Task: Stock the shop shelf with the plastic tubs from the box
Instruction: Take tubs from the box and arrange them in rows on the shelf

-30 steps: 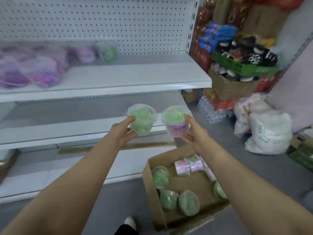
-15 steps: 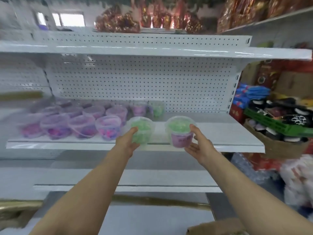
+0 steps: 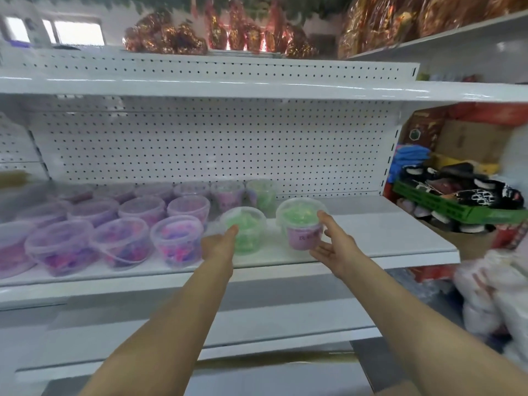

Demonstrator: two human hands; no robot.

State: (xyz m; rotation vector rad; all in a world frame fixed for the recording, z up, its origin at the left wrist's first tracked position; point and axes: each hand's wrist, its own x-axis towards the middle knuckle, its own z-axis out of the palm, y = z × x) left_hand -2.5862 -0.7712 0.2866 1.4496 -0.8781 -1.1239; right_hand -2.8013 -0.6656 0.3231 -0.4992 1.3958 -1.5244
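My left hand grips a clear plastic tub of green pieces from its left side. In my right hand is a second tub, green on top with a purple label, my thumb on its rim and my fingers under its right side. Both tubs are at the middle of the white shelf, low over its surface or touching it; I cannot tell which. They sit just right of several purple-filled tubs. The box is out of view.
Two more tubs stand at the back against the pegboard. The shelf's right part is bare. An upper shelf hangs overhead. To the right are a green crate of dark goods, cardboard boxes and white bags on the floor.
My view has risen from the box on the floor to the shelf. Both hands have carried their tubs up and forward over the shelf, beside the purple tubs.
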